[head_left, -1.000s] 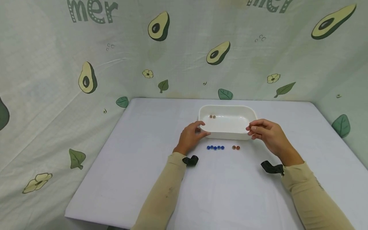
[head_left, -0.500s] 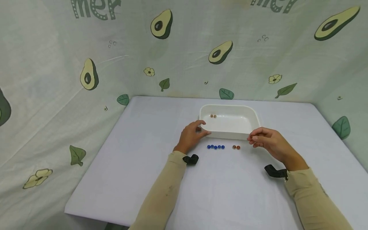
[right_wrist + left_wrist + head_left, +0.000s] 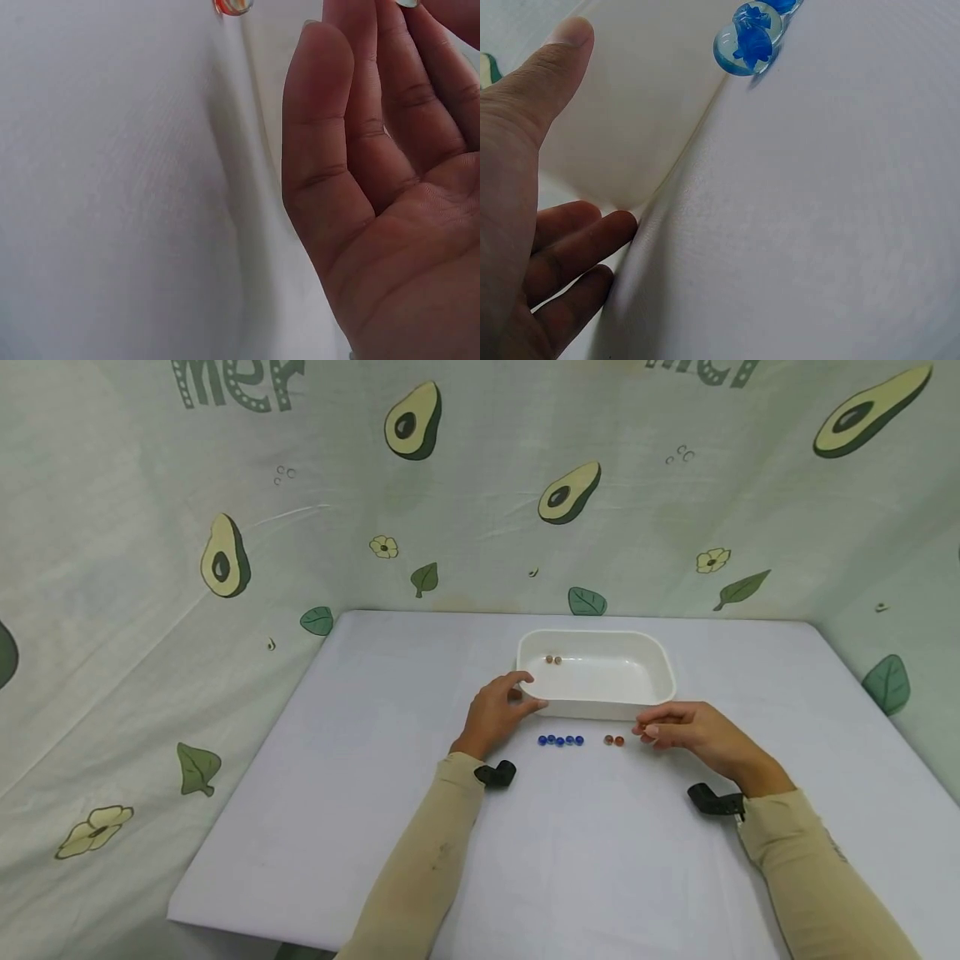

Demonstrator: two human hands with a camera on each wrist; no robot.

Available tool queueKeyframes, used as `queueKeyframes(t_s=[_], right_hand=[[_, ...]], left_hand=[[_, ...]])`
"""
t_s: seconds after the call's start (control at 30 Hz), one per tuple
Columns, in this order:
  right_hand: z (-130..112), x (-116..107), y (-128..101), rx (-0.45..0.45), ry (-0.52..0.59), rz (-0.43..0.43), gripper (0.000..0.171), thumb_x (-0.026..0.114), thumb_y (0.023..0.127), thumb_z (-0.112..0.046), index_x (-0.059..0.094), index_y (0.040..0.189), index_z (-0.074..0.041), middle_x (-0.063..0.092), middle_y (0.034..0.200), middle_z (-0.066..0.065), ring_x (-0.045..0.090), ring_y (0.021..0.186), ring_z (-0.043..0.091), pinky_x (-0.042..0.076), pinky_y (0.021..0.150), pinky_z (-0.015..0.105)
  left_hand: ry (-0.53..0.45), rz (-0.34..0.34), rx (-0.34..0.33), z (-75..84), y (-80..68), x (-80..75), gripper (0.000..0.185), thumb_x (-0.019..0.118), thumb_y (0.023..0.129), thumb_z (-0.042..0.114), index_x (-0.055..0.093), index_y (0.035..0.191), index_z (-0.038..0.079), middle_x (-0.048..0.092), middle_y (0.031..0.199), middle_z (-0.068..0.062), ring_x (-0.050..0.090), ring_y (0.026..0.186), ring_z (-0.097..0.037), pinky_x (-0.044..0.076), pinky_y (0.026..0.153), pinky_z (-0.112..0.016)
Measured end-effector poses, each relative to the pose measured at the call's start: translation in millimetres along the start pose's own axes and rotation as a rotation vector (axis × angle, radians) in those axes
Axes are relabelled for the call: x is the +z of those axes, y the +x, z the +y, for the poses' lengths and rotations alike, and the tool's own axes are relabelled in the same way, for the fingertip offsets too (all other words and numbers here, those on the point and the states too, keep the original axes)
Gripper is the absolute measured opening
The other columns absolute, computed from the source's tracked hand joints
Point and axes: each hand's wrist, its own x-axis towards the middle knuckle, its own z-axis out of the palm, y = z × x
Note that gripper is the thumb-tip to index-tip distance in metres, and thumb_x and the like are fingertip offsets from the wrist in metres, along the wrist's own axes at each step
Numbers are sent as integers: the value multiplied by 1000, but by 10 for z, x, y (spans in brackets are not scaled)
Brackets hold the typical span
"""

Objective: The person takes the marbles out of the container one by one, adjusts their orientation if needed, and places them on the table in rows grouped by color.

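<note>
A white oblong tray (image 3: 596, 709) stands toward the back of the table. My left hand (image 3: 492, 714) holds its front left corner, thumb on the front wall and fingers around the left side. Two brownish marbles (image 3: 553, 660) lie inside. In front of the tray, several blue marbles (image 3: 560, 741) form a row, with two orange-brown marbles (image 3: 614, 740) to their right. Just right of these, my right hand (image 3: 693, 735) pinches a small reddish marble (image 3: 642, 727), mostly hidden by the fingertips. The right wrist view cuts off those fingertips; one orange marble (image 3: 234, 6) shows at its top edge.
A white cloth covers the table (image 3: 600, 860). Behind and beside it hangs a pale green curtain (image 3: 480, 552) printed with avocados and leaves. Each wrist wears a black camera mount, such as the right one (image 3: 712, 799).
My right hand has come down and toward the front from the tray's right end, nearer the orange-brown marbles. The left hand stays at the tray corner. The head view shifts slightly.
</note>
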Motion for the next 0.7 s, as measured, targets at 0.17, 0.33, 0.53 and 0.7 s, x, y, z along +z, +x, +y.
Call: queueKeyframes(t_s=[0.17,0.33,0.53,0.7], right_hand=[[41,14,23,75,-50,49,43,71,95,-17,59,126,11,71,110,12,68,93,21,55,80,35],[114,9,58,132,-143,84,41,74,93,-25,65,122,3,68,106,16,65,83,23,54,75,33],[124,19,79,133,-168,73,37,74,93,-22,67,119,3,66,105,17,64,81,21,55,74,33],[78,42,108,131,-227,55,35,73,93,-21,68,119,3,67,102,14,63,79,21,54,70,32]], left_hand=[[-3,1,1,3,-7,10,52,78,84,49,63,126,23,69,114,3,63,103,-13,50,89,-39],[-4,5,11,2,-10,20,52,78,84,49,63,126,22,69,115,2,64,102,-13,50,88,-39],[4,9,20,-1,-6,23,50,78,84,49,63,125,23,69,116,2,64,102,-13,51,88,-40],[5,19,26,-10,0,16,49,78,84,49,63,124,24,68,116,3,64,102,-13,51,88,-39]])
